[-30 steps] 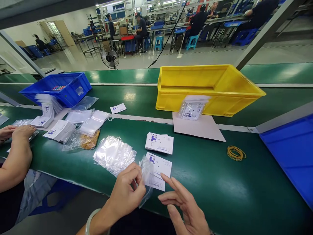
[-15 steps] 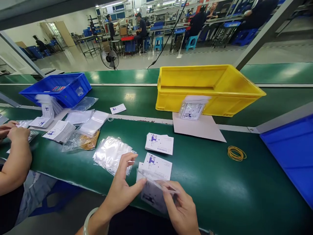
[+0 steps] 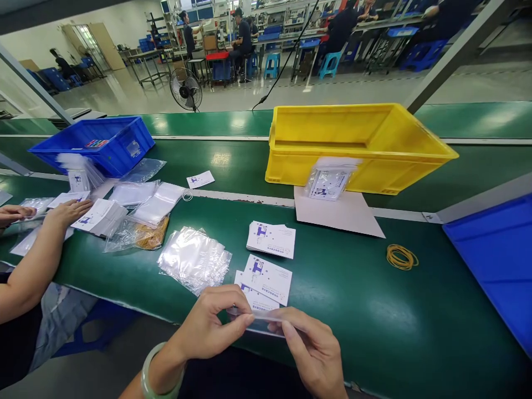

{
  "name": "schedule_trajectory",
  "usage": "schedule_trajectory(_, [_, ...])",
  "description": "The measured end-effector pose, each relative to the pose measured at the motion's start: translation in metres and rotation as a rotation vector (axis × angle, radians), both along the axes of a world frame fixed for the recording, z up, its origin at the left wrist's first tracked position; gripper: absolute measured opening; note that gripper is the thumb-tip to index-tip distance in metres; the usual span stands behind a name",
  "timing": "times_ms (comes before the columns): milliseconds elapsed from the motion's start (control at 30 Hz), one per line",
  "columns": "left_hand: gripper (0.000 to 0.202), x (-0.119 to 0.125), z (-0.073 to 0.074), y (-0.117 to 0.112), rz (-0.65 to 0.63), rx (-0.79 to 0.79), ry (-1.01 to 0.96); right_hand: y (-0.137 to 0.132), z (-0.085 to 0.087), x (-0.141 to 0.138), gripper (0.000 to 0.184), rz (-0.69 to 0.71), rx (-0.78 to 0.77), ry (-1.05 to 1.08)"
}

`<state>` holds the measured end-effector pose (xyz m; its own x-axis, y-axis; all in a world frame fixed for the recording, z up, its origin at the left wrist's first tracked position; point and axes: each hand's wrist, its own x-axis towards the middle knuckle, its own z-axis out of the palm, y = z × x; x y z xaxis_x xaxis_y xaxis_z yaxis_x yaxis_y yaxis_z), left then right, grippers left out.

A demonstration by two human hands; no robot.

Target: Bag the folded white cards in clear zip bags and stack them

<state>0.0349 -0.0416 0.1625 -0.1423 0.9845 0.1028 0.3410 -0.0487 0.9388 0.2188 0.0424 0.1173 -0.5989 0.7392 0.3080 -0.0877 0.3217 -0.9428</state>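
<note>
My left hand (image 3: 216,324) and my right hand (image 3: 313,349) both pinch a small clear bag with a printed card inside (image 3: 261,321), held nearly flat and edge-on just above the near edge of the green table (image 3: 374,310). Just beyond my fingers lie loose white printed cards (image 3: 266,280), and a second small stack of cards (image 3: 271,239) lies further out. A pile of empty clear bags (image 3: 193,259) lies left of the cards, close to my left hand.
A yellow bin (image 3: 361,147) stands at the back with filled bags (image 3: 328,180) leaning on it above a grey sheet (image 3: 338,213). Rubber bands (image 3: 401,257) lie to the right, near a blue tray (image 3: 496,260). A co-worker's hand (image 3: 66,213) rests on cards at left by a blue bin (image 3: 95,145).
My right hand has closed on the bag and both hands have turned it flat, edge-on. The co-worker's hand has moved right onto the card stacks.
</note>
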Motion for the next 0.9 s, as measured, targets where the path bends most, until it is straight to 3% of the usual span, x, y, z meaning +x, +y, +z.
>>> schedule_trajectory(267, [0.013,0.009,-0.001,0.003,-0.090,-0.064,0.026,0.002,0.009,-0.003,0.017,0.131,0.029,-0.076])
schedule_trajectory(500, [0.020,0.020,-0.002,0.012,-0.161,-0.002,0.006,0.004,0.014,0.007,0.024,0.189,-0.039,-0.116])
schedule_trajectory(600, [0.025,0.016,-0.015,0.026,-0.140,-0.007,0.024,0.020,0.008,0.028,0.027,-0.026,-0.224,-0.121])
schedule_trajectory(700, [0.068,0.006,-0.043,0.046,-0.180,-0.029,0.232,0.050,-0.004,0.056,0.035,-0.362,-0.424,-0.110])
schedule_trajectory(767, [0.078,0.002,-0.066,0.060,-0.268,-0.034,0.415,0.072,-0.013,0.072,0.038,-0.499,-0.521,-0.153])
schedule_trajectory(833, [0.086,0.000,-0.085,0.074,-0.340,-0.031,0.545,0.088,-0.021,0.083,0.039,-0.605,-0.495,-0.249])
schedule_trajectory(900, [0.089,-0.001,-0.097,0.084,-0.387,-0.038,0.611,0.094,-0.028,0.086,0.051,-0.701,-0.374,-0.367])
